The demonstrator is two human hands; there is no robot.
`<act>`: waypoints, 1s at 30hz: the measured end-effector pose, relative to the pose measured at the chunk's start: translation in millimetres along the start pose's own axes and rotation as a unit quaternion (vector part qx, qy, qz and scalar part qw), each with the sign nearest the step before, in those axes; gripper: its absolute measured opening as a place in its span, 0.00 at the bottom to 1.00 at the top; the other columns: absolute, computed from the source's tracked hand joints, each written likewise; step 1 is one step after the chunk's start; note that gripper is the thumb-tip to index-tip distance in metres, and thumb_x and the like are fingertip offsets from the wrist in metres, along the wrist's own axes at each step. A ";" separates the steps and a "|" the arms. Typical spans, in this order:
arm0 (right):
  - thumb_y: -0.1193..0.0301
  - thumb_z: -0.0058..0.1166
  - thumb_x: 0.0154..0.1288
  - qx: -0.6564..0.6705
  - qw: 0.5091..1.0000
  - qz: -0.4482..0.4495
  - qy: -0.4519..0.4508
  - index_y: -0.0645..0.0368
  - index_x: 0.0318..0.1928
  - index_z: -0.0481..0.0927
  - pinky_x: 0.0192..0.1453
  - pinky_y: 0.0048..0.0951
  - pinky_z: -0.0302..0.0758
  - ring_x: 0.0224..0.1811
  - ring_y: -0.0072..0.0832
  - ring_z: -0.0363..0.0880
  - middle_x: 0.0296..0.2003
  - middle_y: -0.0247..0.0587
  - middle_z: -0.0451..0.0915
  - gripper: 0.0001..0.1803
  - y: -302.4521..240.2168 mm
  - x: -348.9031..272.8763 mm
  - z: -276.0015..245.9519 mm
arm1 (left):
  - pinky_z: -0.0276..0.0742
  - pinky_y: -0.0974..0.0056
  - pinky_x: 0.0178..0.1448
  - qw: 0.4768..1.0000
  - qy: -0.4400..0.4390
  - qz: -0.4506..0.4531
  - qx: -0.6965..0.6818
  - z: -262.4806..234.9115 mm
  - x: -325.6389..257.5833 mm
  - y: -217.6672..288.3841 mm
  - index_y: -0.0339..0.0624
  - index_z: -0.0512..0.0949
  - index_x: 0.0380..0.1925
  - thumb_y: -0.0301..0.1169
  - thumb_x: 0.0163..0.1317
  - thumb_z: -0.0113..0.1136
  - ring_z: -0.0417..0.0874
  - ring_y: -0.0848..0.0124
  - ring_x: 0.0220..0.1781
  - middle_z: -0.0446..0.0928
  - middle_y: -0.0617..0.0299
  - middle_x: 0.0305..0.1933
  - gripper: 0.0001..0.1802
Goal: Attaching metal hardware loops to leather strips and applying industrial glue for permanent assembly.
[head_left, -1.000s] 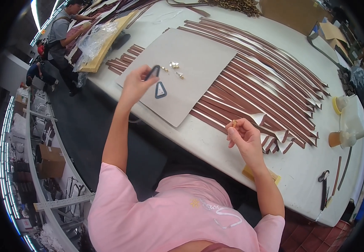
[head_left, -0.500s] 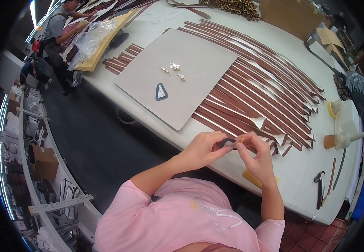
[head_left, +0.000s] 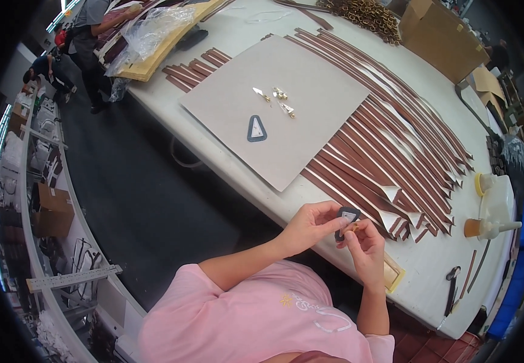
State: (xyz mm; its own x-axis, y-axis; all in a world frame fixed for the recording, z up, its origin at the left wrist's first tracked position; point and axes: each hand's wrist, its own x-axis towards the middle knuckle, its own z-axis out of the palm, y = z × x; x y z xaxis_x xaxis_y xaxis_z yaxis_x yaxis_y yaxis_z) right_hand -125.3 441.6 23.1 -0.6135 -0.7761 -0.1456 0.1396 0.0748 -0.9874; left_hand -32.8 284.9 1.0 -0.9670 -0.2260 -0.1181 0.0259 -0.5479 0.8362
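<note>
A small dark triangular piece [head_left: 348,216] is pinched in the left hand [head_left: 311,225] at the desk [head_left: 431,275] edge; a small brass part [head_left: 352,228] is pinched against it by the right hand [head_left: 366,245]. Both grips are fingertip only, so a slip would likely drop either part off the edge.

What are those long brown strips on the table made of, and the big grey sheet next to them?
The brown strips look like leather or imitation leather: thin, limp, matte brown with paler edges. The grey sheet seems to be stiff cardboard: flat, dull, straight-cut. The look alone cannot settle either.
</note>
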 end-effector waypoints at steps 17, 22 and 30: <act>0.74 0.49 0.73 0.067 0.994 0.010 0.091 0.62 0.48 0.73 0.33 0.20 0.76 0.36 0.20 0.77 0.37 0.37 0.77 0.07 7.7 -15.9 -2.2 | 0.76 0.73 0.43 0.997 0.034 -0.016 0.065 -2.5 -1.9 -7.7 0.36 0.77 0.45 0.29 0.71 0.57 0.78 0.83 0.38 0.79 0.69 0.36 0.09; 0.72 0.42 0.76 0.090 0.992 0.002 0.090 0.63 0.51 0.73 0.43 0.23 0.76 0.37 0.20 0.75 0.35 0.36 0.75 0.11 6.6 -17.5 1.0 | 0.76 0.73 0.43 0.996 0.041 -0.015 0.075 1.4 -2.3 -11.7 0.36 0.77 0.45 0.29 0.71 0.57 0.78 0.83 0.37 0.79 0.69 0.36 0.08; 0.75 0.45 0.73 0.051 0.991 -0.042 0.118 0.64 0.54 0.73 0.57 0.29 0.70 0.45 0.24 0.77 0.39 0.40 0.80 0.12 1.1 -16.8 -2.2 | 0.75 0.74 0.44 0.995 0.046 -0.015 0.088 4.0 -2.5 -21.1 0.37 0.77 0.45 0.27 0.70 0.57 0.78 0.83 0.38 0.79 0.69 0.36 0.08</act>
State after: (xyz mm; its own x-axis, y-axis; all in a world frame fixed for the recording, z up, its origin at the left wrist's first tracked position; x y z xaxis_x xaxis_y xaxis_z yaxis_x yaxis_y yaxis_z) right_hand -116.6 456.0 24.3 -0.7896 -0.6077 -0.0850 0.1503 -0.0572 -0.9870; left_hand -31.9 300.2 -14.2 -0.9388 -0.2899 -0.1859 -0.0547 -0.4073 0.9117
